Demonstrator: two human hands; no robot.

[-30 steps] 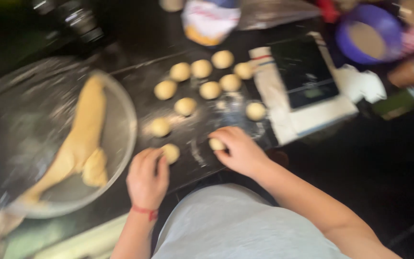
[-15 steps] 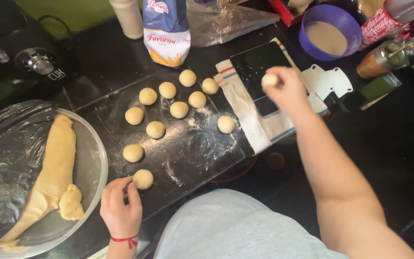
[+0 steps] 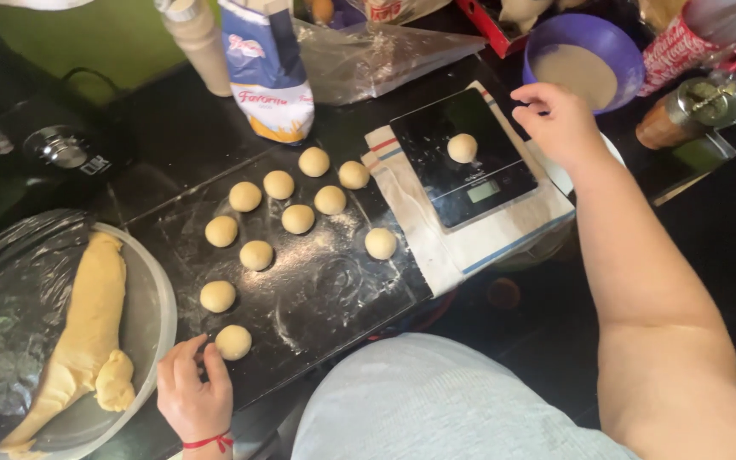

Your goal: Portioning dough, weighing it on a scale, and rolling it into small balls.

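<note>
On scale point(image 3: 470, 166): dough ball point(image 3: 462, 147) | right hand point(image 3: 558, 119) beside, empty

The right hand point(image 3: 560, 119) hovers open just right of a dough ball point(image 3: 462, 147) on the black scale point(image 3: 462, 158). The left hand point(image 3: 193, 392) rests empty, fingertips beside another ball point(image 3: 232, 342) on the floured board point(image 3: 317, 290).

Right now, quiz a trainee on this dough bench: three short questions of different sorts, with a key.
1. True or false: a dough ball sits on the scale.
2. How many dough balls lie on the black board?
3. The left hand is nearest: A) a dough ball, B) the purple bowl, C) the flour bag.

Key: 1 true; 2 ten; 3 A. The right hand is empty beside the scale.
</note>
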